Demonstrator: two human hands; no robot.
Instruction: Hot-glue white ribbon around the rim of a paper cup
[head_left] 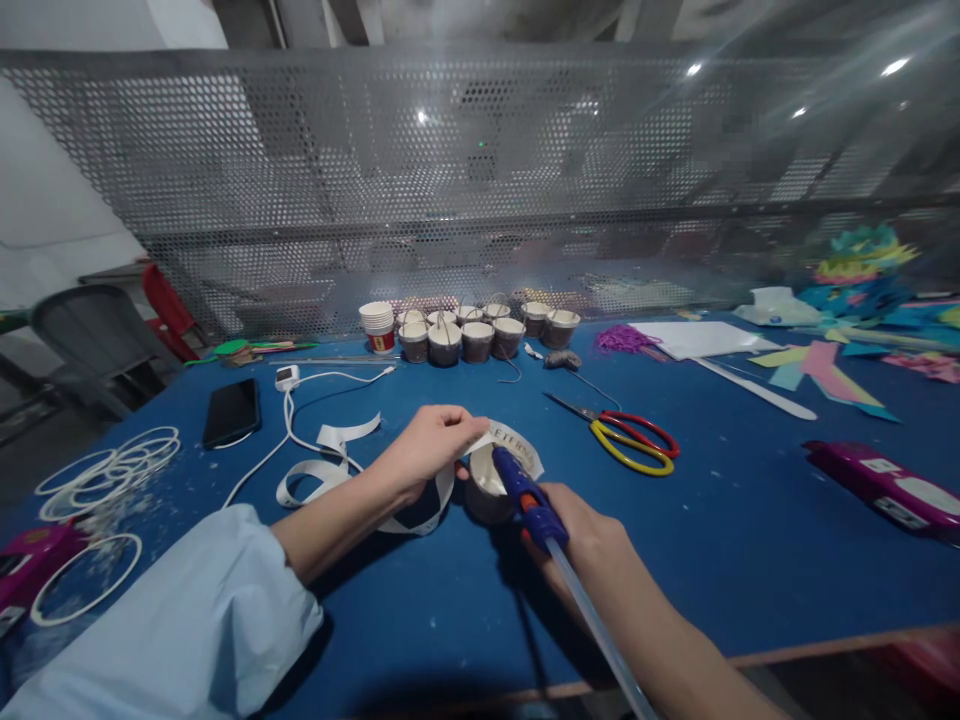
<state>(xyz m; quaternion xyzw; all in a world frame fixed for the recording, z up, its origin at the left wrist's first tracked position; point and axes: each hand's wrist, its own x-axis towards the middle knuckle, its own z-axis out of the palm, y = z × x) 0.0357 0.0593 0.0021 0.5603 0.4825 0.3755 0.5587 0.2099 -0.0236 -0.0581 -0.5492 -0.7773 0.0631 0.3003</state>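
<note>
My right hand (589, 535) is wrapped round a blue glue gun (538, 520), with a long clear glue stick (600, 630) sticking out of its back. The gun's nozzle end is at a small cup (489, 503) wrapped in dark cord, with a pale inside. My left hand (435, 448) pinches a white ribbon (431, 520) beside the cup's rim. Part of the ribbon, printed with dark letters (514, 438), curves round behind the cup. More of it trails in loops (322, 480) to the left. The nozzle tip's exact contact is hard to make out.
Several cord-wrapped cups (477, 342) and stacked paper cups (376, 325) stand at the back. Scissors (634, 440) lie right of my hands. A phone (231, 412), white cable (289, 420) and white rings (112, 470) lie left. A perforated screen (480, 190) borders the table.
</note>
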